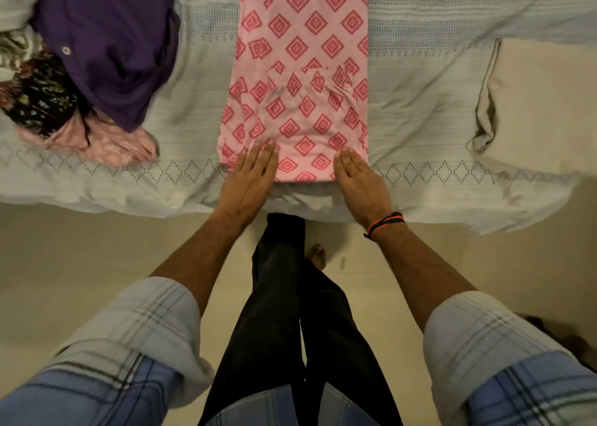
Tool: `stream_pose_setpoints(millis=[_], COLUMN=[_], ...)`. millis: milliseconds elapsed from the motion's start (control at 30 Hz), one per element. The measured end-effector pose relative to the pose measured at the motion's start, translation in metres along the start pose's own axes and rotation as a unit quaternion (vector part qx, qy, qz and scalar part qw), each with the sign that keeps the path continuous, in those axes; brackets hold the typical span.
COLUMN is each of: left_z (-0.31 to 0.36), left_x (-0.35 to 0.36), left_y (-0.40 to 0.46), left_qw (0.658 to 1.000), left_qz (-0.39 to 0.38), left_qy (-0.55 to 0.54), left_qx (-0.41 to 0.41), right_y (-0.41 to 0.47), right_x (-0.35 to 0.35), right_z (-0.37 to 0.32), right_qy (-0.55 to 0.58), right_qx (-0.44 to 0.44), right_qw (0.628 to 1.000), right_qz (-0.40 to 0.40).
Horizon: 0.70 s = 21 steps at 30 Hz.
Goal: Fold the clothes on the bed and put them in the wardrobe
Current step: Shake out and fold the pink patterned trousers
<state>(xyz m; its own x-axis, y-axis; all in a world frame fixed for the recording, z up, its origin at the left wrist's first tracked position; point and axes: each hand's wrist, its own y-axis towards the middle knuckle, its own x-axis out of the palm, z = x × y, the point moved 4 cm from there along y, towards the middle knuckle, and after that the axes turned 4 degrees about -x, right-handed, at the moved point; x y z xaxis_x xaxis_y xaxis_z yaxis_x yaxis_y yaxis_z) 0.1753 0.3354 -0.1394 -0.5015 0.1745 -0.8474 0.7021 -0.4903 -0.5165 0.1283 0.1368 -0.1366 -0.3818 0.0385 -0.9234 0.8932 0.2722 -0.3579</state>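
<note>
A pink garment with red diamond print [303, 70] lies as a long narrow strip across the bed [420, 118], its near end at the bed's front edge. My left hand [248, 180] lies flat with straight fingers on the garment's near left corner. My right hand [360, 180] lies flat on its near right corner. Some fabric bunches in folds around the middle of the strip. No wardrobe is in view.
A heap of unfolded clothes sits at the bed's left: a purple buttoned shirt [109, 37], a dark floral piece [42, 99] and a pale pink piece [109, 147]. A beige pillow [533, 108] lies at the right. My legs stand on the beige floor [80, 247].
</note>
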Motion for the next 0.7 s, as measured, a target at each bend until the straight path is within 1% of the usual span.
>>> stream_pose_setpoints(millis=[167, 267, 367, 433, 533, 700], left_z=[0.006, 0.014, 0.023, 0.031, 0.046, 0.063], left_x=[-0.029, -0.050, -0.067, -0.071, -0.072, -0.066], left_y=[-0.016, -0.034, -0.060, -0.081, -0.110, -0.147], left_qw=[1.000, 1.000, 1.000, 1.000, 1.000, 0.999], left_qz=[-0.003, 0.005, 0.002, 0.003, 0.000, 0.001], left_qy=[-0.001, -0.006, 0.010, 0.017, 0.025, 0.028], left_qx=[-0.009, -0.011, -0.016, -0.019, -0.018, -0.021], right_y=[-0.018, -0.036, -0.060, -0.081, -0.106, -0.135], right_x=[-0.039, -0.057, -0.076, -0.082, -0.079, -0.078], right_z=[-0.001, -0.007, -0.016, -0.024, -0.031, -0.043], right_qy=[0.018, 0.040, 0.057, 0.064, 0.043, 0.039], right_qx=[0.011, 0.026, 0.024, 0.030, 0.039, 0.034], right_qw=[0.998, 0.997, 0.996, 0.997, 0.998, 0.997], right_qz=[0.059, 0.060, 0.060, 0.028, -0.023, -0.051])
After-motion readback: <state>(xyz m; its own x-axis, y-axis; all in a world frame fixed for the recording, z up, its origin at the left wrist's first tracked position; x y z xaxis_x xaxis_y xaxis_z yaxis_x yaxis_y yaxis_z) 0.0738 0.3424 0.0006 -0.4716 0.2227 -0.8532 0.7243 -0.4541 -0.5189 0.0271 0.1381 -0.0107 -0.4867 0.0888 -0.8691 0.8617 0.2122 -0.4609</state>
